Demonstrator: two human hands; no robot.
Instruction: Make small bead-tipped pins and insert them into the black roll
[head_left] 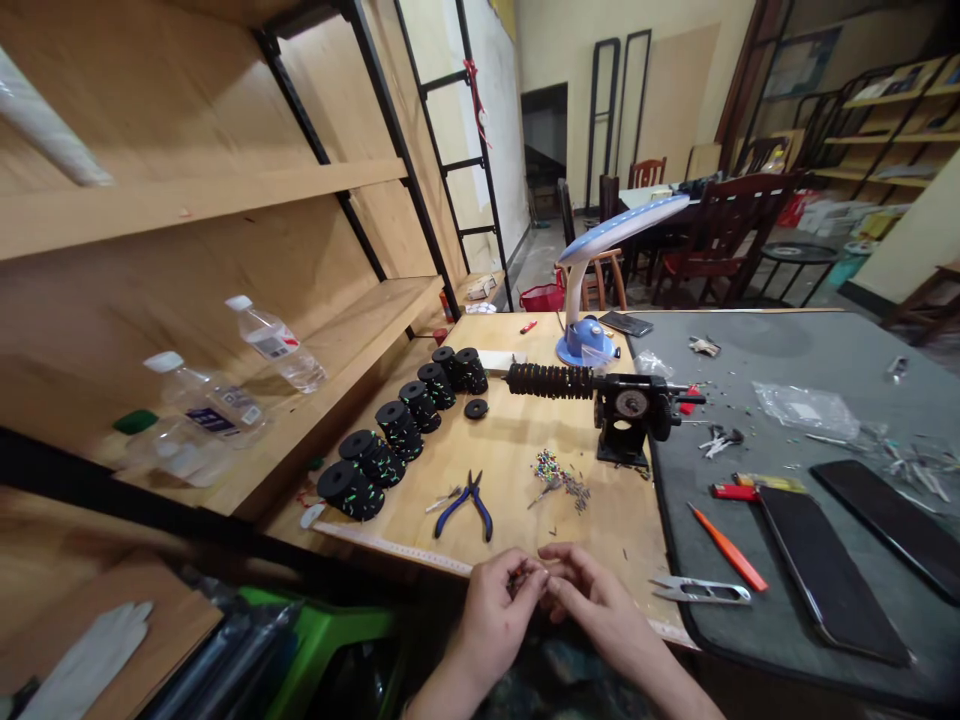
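My left hand and my right hand meet at the table's near edge, fingertips pinched together. Whatever they pinch is too small and too covered to name. Just beyond them lies a pile of small coloured beads and short metal pieces. Blue-handled pliers rest with their jaws pointing away, left of the pile. A black clamp-like device with a round dial stands behind the pile, holding a row of black discs on a horizontal rod. Thread snips lie to the right of my right hand.
Stacks of black foam spools line the table's left side beside wooden shelving with plastic bottles. A blue lamp stands at the back. On the grey mat are phones, an orange pen-like tool and a plastic bag.
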